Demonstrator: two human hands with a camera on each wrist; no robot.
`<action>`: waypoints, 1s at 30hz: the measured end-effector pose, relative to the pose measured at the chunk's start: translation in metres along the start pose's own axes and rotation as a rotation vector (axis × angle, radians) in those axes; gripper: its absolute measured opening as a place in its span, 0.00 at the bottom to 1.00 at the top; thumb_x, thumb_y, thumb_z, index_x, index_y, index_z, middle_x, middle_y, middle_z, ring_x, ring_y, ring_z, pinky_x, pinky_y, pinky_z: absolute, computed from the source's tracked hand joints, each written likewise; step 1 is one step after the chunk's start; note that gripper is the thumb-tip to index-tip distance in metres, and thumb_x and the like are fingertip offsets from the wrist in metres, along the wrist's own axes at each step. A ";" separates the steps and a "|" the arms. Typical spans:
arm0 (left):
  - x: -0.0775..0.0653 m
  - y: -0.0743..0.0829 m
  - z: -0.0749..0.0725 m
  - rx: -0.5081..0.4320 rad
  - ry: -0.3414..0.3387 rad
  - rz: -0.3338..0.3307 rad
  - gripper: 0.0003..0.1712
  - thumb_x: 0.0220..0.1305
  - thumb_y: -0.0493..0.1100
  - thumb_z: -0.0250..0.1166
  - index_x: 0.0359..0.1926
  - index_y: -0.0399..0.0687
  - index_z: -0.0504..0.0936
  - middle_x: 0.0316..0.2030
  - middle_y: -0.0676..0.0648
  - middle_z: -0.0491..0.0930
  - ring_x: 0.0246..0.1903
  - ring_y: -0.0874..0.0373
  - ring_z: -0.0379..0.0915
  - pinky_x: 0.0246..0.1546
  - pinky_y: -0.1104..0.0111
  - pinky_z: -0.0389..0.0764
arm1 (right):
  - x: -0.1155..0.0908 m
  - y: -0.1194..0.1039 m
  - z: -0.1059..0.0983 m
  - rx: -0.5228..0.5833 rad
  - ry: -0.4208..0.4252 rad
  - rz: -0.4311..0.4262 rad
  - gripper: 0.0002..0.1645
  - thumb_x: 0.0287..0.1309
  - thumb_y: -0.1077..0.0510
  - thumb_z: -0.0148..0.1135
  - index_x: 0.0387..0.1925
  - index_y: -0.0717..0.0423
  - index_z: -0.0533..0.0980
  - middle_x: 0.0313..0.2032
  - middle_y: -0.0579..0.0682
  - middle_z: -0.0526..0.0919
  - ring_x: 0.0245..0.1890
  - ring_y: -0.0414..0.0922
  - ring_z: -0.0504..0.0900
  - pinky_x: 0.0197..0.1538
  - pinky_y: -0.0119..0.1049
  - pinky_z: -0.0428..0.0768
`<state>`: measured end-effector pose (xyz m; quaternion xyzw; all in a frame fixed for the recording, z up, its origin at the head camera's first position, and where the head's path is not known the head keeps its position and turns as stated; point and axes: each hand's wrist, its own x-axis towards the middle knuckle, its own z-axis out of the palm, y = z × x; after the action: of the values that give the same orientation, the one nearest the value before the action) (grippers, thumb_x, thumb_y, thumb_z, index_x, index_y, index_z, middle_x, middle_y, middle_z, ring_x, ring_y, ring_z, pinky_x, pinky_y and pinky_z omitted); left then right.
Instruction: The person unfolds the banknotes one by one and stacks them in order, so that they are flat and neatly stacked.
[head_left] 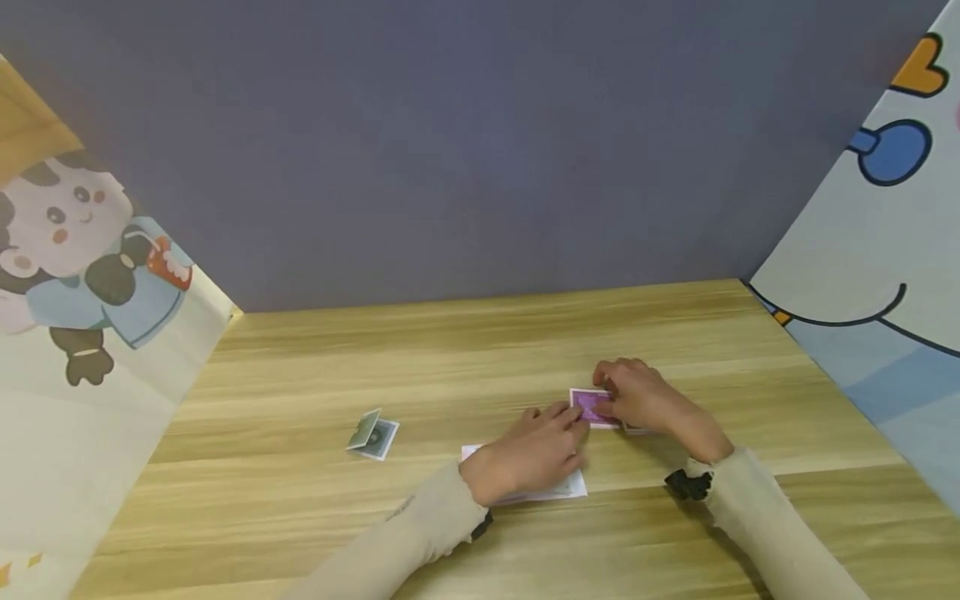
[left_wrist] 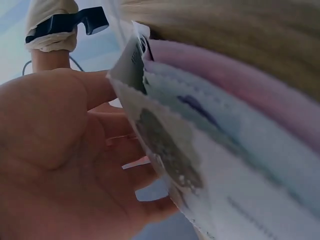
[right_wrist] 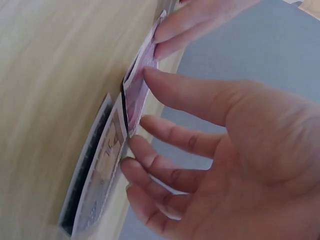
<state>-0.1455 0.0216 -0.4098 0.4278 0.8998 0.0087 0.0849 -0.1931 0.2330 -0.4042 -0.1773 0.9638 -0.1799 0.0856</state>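
Note:
A purple stamp-like paper (head_left: 587, 403) with a white border lies on the table, between my two hands in the head view. My left hand (head_left: 534, 454) presses its near-left side with extended fingertips. With thumb and bent fingers, my right hand (head_left: 647, 402) touches its right part; in the right wrist view the thumb (right_wrist: 175, 90) rests on the purple face. Joined or butted against it is a folded brownish paper (right_wrist: 107, 160) with perforated edges. Below my left palm sit layered pale papers (left_wrist: 185, 145) with perforated edges, partly hidden by that hand in the head view.
A small greenish folded paper (head_left: 381, 438) stands half-raised on the wooden table (head_left: 420, 358), left of my hands. A dark grey panel (head_left: 480, 150) rises behind the table. Printed cartoon walls (head_left: 105, 267) flank both sides.

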 end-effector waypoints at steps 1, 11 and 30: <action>0.000 0.001 0.000 0.011 -0.005 0.001 0.33 0.76 0.59 0.50 0.73 0.49 0.64 0.75 0.47 0.58 0.74 0.49 0.53 0.67 0.50 0.66 | -0.001 0.000 -0.001 0.000 0.002 0.014 0.17 0.57 0.56 0.72 0.44 0.59 0.77 0.33 0.49 0.78 0.34 0.48 0.75 0.37 0.45 0.73; 0.001 -0.002 -0.003 0.000 0.005 0.001 0.33 0.73 0.57 0.56 0.72 0.48 0.66 0.74 0.45 0.59 0.72 0.49 0.56 0.66 0.52 0.68 | 0.004 0.003 -0.002 0.129 0.044 -0.071 0.08 0.59 0.62 0.69 0.29 0.55 0.76 0.24 0.46 0.74 0.26 0.43 0.69 0.30 0.36 0.69; -0.008 -0.055 -0.044 -0.316 0.420 0.002 0.20 0.73 0.45 0.58 0.61 0.42 0.75 0.58 0.46 0.77 0.53 0.56 0.78 0.54 0.70 0.78 | -0.005 -0.021 -0.015 0.290 0.174 -0.236 0.03 0.62 0.57 0.68 0.32 0.49 0.82 0.20 0.42 0.79 0.19 0.37 0.72 0.22 0.31 0.72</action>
<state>-0.1899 -0.0169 -0.3707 0.3991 0.8847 0.2379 -0.0379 -0.1854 0.2215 -0.3821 -0.2584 0.9042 -0.3401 0.0048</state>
